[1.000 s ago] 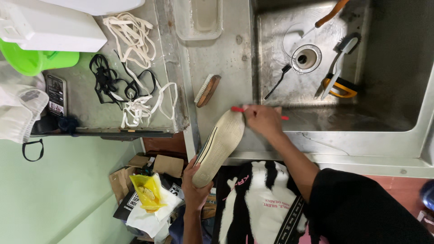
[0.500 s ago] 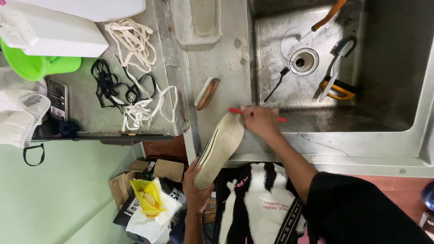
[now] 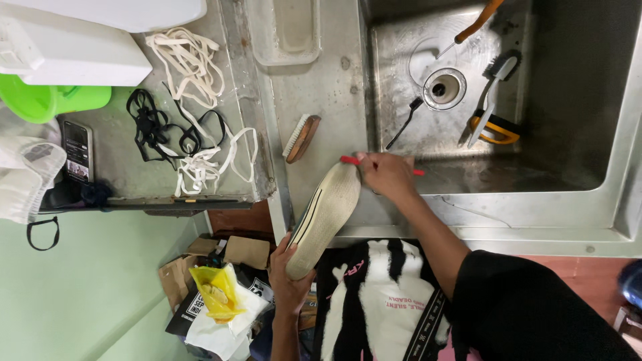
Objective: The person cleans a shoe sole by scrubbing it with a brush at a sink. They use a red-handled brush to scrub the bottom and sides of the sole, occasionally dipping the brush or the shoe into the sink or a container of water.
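A cream-coloured shoe, sole side up, is held slantwise in the lower middle of the frame, its toe resting against the steel counter at the near edge of the sink. The left hand is seen at the lower centre, its fingers curled around the heel end of the shoe in a firm grasp. The right hand, just right of centre, is clenched around a thin red-handled brush, whose red tip is pressed to the toe of the shoe while the other end sticks out to the right of the knuckles. A wooden scrubbing brush lies on its side just above and to the left of the shoe, apart from both hands. Inside the sink basin, near the drain in the upper right, a small black brush, a grey-handled brush, an orange-handled tool and a yellow-and-black object are laid. White laces and black laces are spread over the counter at the upper left, beside a dark phone with a lit screen. A white rectangular box and a green tub are set at the far upper left. At the lower left, below the counter, brown cardboard boxes are stacked, with a yellow plastic packet lying on white wrapping and a black-and-white printed label partly hidden beneath it.
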